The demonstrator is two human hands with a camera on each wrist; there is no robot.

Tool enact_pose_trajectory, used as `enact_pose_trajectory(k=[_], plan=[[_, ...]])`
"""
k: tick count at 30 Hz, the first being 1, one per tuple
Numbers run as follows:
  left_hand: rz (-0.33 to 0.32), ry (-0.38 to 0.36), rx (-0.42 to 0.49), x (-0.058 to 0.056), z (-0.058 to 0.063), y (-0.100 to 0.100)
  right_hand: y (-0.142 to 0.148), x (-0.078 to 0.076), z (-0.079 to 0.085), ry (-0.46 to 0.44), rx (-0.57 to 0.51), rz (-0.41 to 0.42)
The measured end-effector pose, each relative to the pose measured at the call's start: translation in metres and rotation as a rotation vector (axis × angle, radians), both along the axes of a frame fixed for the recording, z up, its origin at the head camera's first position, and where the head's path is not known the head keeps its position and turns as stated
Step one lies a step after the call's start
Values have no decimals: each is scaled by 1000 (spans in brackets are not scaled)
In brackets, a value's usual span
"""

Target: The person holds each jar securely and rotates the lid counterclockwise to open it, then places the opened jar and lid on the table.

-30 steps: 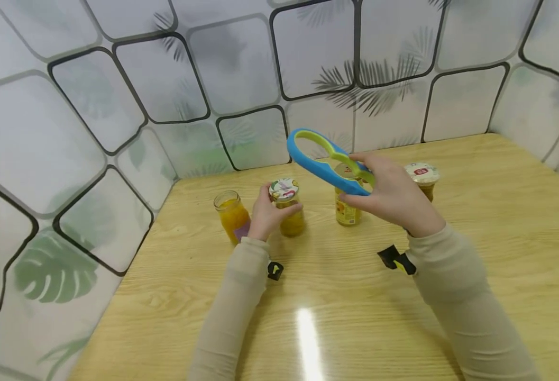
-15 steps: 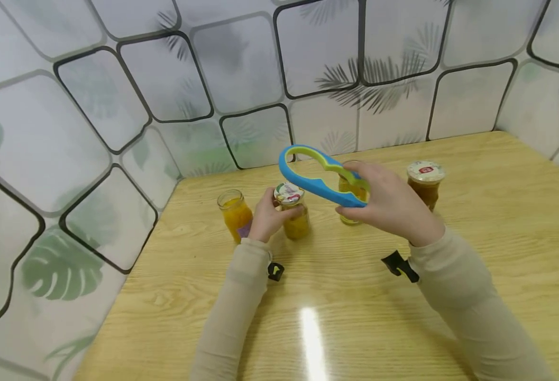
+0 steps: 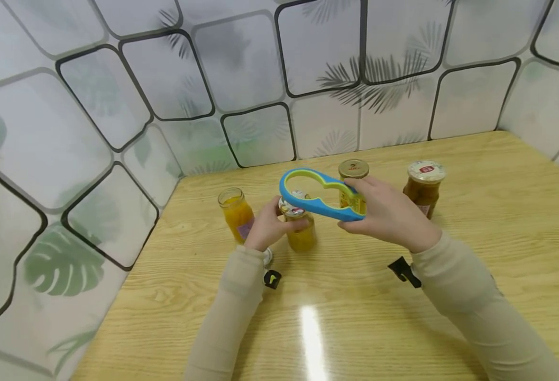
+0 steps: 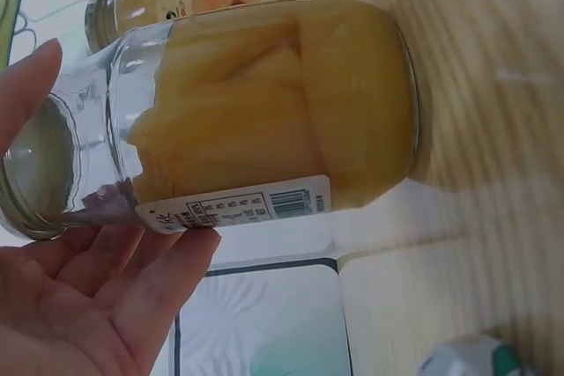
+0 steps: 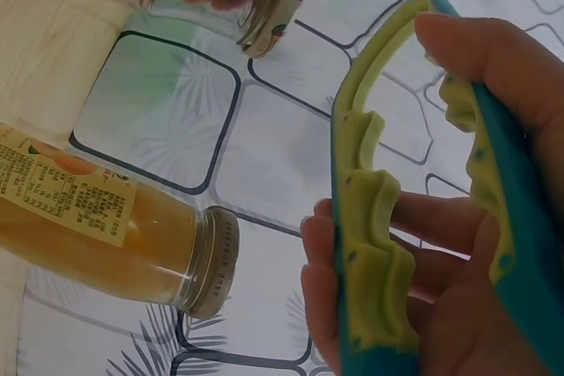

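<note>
My left hand (image 3: 266, 226) holds a glass jar (image 3: 302, 239) of yellow fruit upright on the wooden table, thumb and fingers round its neck. The left wrist view shows the fruit pieces and a barcode label on this jar (image 4: 256, 103). In my right hand (image 3: 390, 216) is a blue and green jar opener (image 3: 319, 206), gripped by its two handles. Its loop overlaps the printed lid (image 3: 289, 209) of the held jar in the head view. From the right wrist, the toothed green inner edge of the opener (image 5: 374, 226) shows.
Left of the held jar stands a lidless jar (image 3: 238, 214) of orange contents. A gold-lidded jar (image 3: 354, 169) stands behind the opener, and a darker jar (image 3: 422, 193) with a white lid is further right. A loose lid (image 3: 267, 256) lies by my left wrist. A patterned wall (image 3: 250, 63) backs the table.
The jar opener has come down and slightly left, from above the jars to the held jar's lid. My left hand has drawn that jar slightly nearer and to the right.
</note>
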State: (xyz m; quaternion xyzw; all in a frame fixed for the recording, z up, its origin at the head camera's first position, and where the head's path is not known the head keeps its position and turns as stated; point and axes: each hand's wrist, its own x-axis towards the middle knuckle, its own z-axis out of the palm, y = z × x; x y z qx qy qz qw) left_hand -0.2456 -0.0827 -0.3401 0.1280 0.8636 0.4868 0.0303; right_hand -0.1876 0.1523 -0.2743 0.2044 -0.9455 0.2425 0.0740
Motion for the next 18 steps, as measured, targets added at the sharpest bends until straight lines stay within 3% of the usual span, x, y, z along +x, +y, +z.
enact_pose_trajectory(k=[8, 18], plan=[[-67, -5, 42, 9, 0, 1, -3, 0, -1, -30, 117, 6], [-114, 39, 49, 10, 0, -4, -11, -4, -11, -15, 182, 60]])
